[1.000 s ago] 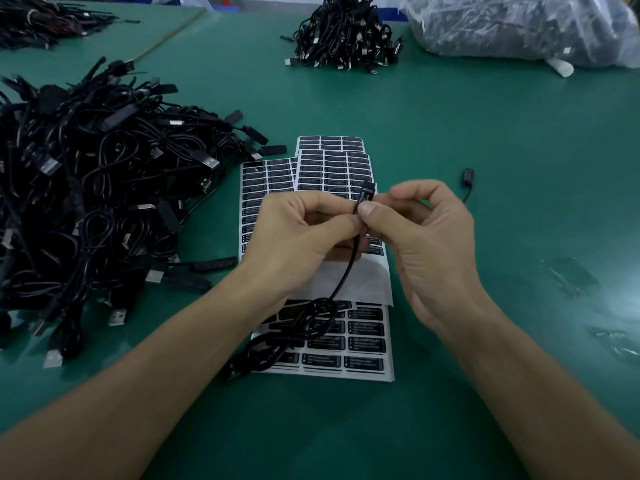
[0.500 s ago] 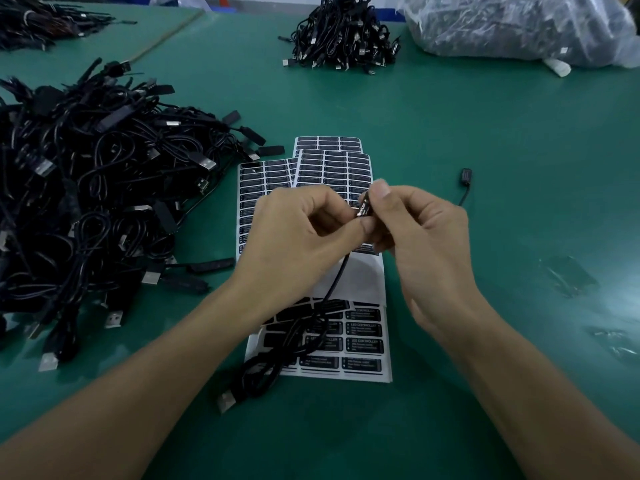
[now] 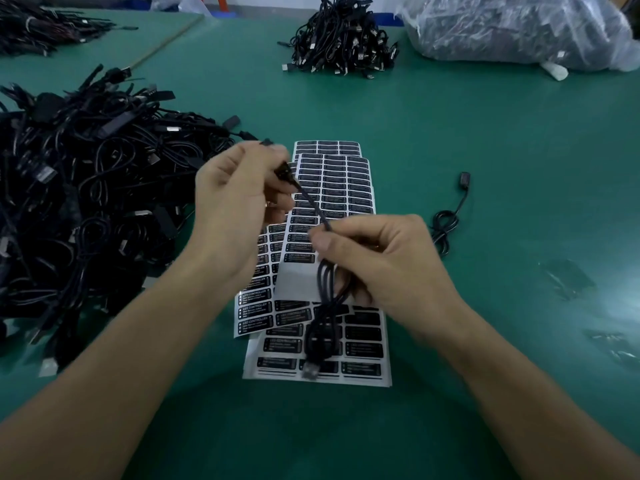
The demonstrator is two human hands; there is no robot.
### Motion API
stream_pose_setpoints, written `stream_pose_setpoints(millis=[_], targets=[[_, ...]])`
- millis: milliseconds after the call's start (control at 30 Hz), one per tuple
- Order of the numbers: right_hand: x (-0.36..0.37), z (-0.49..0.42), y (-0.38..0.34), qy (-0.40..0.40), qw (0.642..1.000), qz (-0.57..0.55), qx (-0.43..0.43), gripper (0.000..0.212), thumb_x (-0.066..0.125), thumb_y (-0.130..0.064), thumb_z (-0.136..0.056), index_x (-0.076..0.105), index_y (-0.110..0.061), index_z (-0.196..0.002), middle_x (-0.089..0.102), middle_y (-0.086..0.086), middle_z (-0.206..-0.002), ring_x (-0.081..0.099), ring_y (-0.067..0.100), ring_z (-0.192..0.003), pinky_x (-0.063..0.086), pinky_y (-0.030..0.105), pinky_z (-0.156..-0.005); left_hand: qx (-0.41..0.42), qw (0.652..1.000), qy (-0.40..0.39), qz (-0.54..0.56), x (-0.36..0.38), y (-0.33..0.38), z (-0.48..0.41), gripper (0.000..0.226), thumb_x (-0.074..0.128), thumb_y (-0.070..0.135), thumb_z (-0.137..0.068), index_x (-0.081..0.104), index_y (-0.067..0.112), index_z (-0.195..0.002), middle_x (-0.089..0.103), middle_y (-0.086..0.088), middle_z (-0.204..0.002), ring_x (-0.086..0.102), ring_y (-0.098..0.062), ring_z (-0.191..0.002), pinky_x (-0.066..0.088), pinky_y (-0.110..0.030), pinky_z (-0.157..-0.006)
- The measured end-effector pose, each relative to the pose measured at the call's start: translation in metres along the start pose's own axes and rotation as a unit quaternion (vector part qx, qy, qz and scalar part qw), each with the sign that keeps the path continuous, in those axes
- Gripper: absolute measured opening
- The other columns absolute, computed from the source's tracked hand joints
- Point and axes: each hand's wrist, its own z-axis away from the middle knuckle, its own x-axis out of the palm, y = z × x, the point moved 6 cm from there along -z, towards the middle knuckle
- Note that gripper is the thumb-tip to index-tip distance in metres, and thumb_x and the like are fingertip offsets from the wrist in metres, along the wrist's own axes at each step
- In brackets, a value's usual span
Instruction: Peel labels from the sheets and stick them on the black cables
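1. Holds one black cable (image 3: 310, 202) stretched in the air between left hand (image 3: 235, 206) and right hand (image 3: 377, 261), likely to steady its thick end for a label.
2. Left fingers (image 3: 266, 157): curled tight round that thick end, a short black tip poking out above them.
3. Right fingers (image 3: 367, 230): thumb and forefinger pinched on the cord, the rest curled round the loops that hang below them down to the USB plug (image 3: 311, 370).
4. Directly beneath both sets of fingers: label sheets (image 3: 346, 188) laid flat, probably for a short reach at the next peel.
5. Cannot tell whether a label already sits inside the left grip.
6. Left of the left fingers: heap of cables (image 3: 86, 202), handy for picking. Right of the right fingers: lone cable (image 3: 446, 220), perhaps finished.
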Motion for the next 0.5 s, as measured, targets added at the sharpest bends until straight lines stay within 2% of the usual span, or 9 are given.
stream_pose_setpoints(millis=[100,200,267,333,400,500], targets=[[-0.022,-0.006,-0.001,0.069,0.997,-0.033,0.003,0.006,0.076,-0.013,-0.087,0.079,-0.019,-0.086,0.072,0.004,-0.067,0.057,0.007,-0.045,0.040,0.017,-0.038,0.007,0.999,0.030,-0.040,-0.010,0.001,-0.005,0.032,0.051,0.031,-0.105,0.063,0.016,-0.078,0.066,0.004,-0.059,0.058,-0.010,-0.050,0.043,-0.020,-0.045],[-0.063,-0.009,0.000,0.213,0.977,-0.010,0.007,0.012,0.076,-0.010,-0.086,0.075,-0.019,-0.078,0.072,0.000,-0.064,0.056,0.006,-0.043,0.038,0.016,-0.038,0.069,0.985,0.062,-0.144,-0.022,0.008,-0.011,0.031,0.047,0.034,-0.105,0.066,0.020,-0.084,0.068,0.005,-0.063,0.058,-0.010,-0.051,0.043,-0.022,-0.043],[-0.094,-0.008,0.003,0.316,0.949,0.011,0.012,0.013,0.074,-0.011,-0.087,0.074,-0.021,-0.078,0.070,-0.005,-0.060,0.056,0.004,-0.044,0.039,0.016,-0.039,0.153,0.944,0.086,-0.281,-0.032,0.019,-0.015,0.026,0.052,0.033,-0.101,0.065,0.028,-0.078,0.066,0.010,-0.062,0.056,-0.010,-0.053,0.044,-0.028,-0.049],[-0.119,-0.005,0.010,0.387,0.921,0.015,0.027,0.010,0.071,-0.014,-0.089,0.071,-0.023,-0.085,0.070,-0.007,-0.060,0.057,0.003,-0.046,0.040,0.016,-0.040,0.190,0.886,0.110,-0.408,-0.041,0.024,-0.018,0.022,0.054,0.039,-0.098,0.062,0.032,-0.078,0.063,0.017,-0.066,0.056,-0.004,-0.057,0.044,-0.029,-0.056],[-0.134,-0.005,0.021,0.420,0.906,0.027,0.049,0.006,0.069,-0.016,-0.092,0.071,-0.022,-0.092,0.071,-0.006,-0.064,0.059,0.003,-0.048,0.041,0.016,-0.041,0.188,0.833,0.128,-0.504,-0.048,0.025,-0.019,0.016,0.056,0.041,-0.097,0.062,0.036,-0.084,0.059,0.021,-0.071,0.057,-0.003,-0.064,0.040,-0.027,-0.055],[-0.144,-0.007,0.033,0.436,0.895,0.059,0.072,0.008,0.066,-0.022,-0.094,0.074,-0.021,-0.092,0.072,-0.007,-0.072,0.058,0.001,-0.049,0.046,0.018,-0.047,0.202,0.775,0.130,-0.585,-0.052,0.023,-0.024,0.004,0.063,0.033,-0.095,0.066,0.031,-0.097,0.061,0.012,-0.089,0.060,-0.020,-0.086,0.042,-0.033,-0.061]])
